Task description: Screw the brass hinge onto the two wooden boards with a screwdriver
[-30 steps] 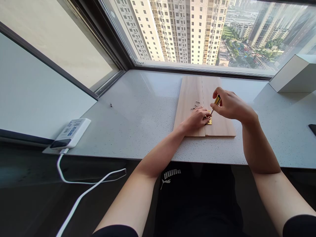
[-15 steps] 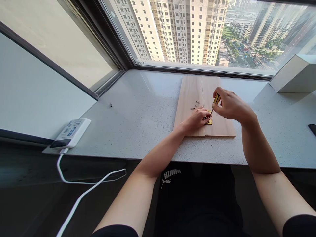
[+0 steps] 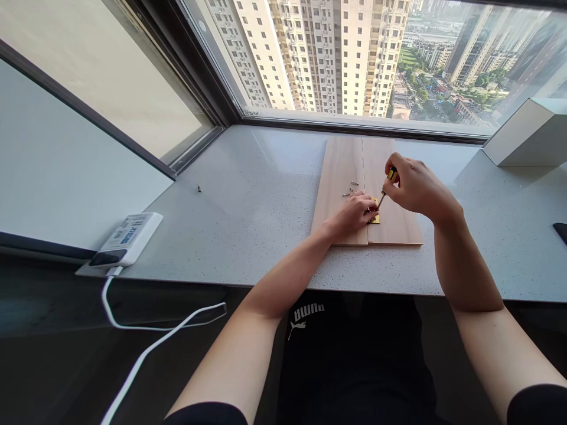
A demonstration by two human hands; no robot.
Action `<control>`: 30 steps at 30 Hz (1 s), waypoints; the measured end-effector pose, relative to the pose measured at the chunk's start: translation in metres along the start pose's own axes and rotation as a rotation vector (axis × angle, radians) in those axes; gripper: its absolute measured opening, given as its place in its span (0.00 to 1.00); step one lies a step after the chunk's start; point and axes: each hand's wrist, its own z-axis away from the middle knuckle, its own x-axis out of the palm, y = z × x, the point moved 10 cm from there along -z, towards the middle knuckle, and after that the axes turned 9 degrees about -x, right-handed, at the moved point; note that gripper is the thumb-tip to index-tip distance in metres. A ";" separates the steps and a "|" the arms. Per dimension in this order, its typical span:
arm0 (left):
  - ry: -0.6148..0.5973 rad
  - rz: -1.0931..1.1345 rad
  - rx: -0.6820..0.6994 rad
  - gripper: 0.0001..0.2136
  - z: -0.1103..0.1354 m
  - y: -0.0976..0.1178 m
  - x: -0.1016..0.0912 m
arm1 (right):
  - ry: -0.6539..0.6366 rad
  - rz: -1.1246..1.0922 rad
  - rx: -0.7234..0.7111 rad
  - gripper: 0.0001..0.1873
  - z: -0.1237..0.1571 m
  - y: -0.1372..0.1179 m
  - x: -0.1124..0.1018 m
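Observation:
Two light wooden boards (image 3: 341, 171) lie side by side on the grey speckled windowsill. My right hand (image 3: 416, 188) is closed round a small yellow-and-black screwdriver (image 3: 390, 177), its tip pointing down at a brass hinge (image 3: 376, 219) over the seam between the boards. My left hand (image 3: 352, 213) rests on the boards with its fingers pinched at the hinge, right by the screwdriver tip; what the fingertips hold is hidden. Several loose screws (image 3: 349, 189) lie on the left board just beyond my left hand.
A single screw (image 3: 199, 189) lies on the sill to the left. A white power strip (image 3: 126, 239) with a white cable (image 3: 150, 342) sits at the sill's left front corner. A white box (image 3: 527, 133) stands at the far right, and a dark object (image 3: 561, 230) shows at the right edge.
My right hand has turned the screwdriver handle slightly between its fingers, staying over the hinge. My left hand and the boards have stayed put.

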 end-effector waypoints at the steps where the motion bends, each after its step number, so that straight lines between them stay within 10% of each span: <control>1: 0.004 0.000 -0.004 0.08 0.000 0.001 -0.001 | 0.010 -0.003 -0.007 0.12 0.000 -0.001 -0.001; 30: -0.035 -0.369 -0.002 0.16 -0.018 0.011 0.017 | 0.205 -0.002 -0.095 0.05 0.010 -0.019 -0.046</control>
